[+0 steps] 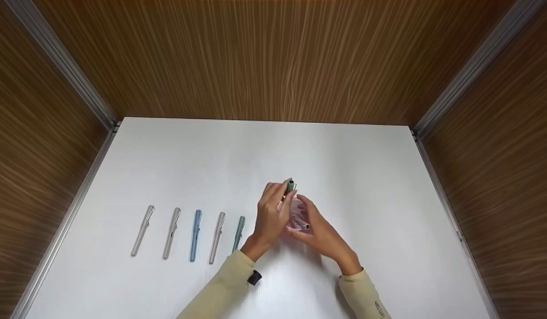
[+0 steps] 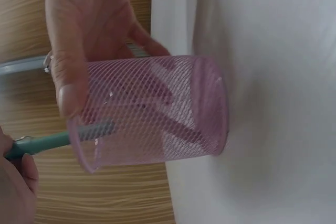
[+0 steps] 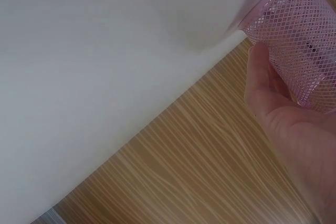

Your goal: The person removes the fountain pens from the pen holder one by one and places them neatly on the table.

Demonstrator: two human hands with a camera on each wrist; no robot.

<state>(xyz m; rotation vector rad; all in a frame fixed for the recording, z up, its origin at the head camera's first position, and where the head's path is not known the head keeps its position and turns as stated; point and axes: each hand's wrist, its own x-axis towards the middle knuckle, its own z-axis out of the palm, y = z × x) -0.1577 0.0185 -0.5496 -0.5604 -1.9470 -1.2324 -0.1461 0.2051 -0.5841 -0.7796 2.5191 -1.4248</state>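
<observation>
My left hand (image 1: 271, 215) pinches a green pen (image 1: 290, 186) above a pink mesh pen cup (image 2: 142, 148). In the left wrist view the lower end of that green pen (image 2: 47, 143) reaches in past the cup's rim. My right hand (image 1: 325, 235) grips the cup around its side, fingers and thumb curled on the mesh. A light-coloured pen (image 1: 301, 223) leans inside the cup. Through the mesh, further dark pen shapes show, too blurred to tell apart. In the right wrist view my right hand (image 3: 294, 124) holds the cup's wall.
Left of my hands, several pens lie in a row on the white table (image 1: 189, 155): a silver pen (image 1: 142, 231), a second silver pen (image 1: 171, 233), a blue pen (image 1: 195, 235), a pale pen (image 1: 216, 238) and another green pen (image 1: 239, 231). Wood-grain panels (image 1: 273, 62) enclose the table.
</observation>
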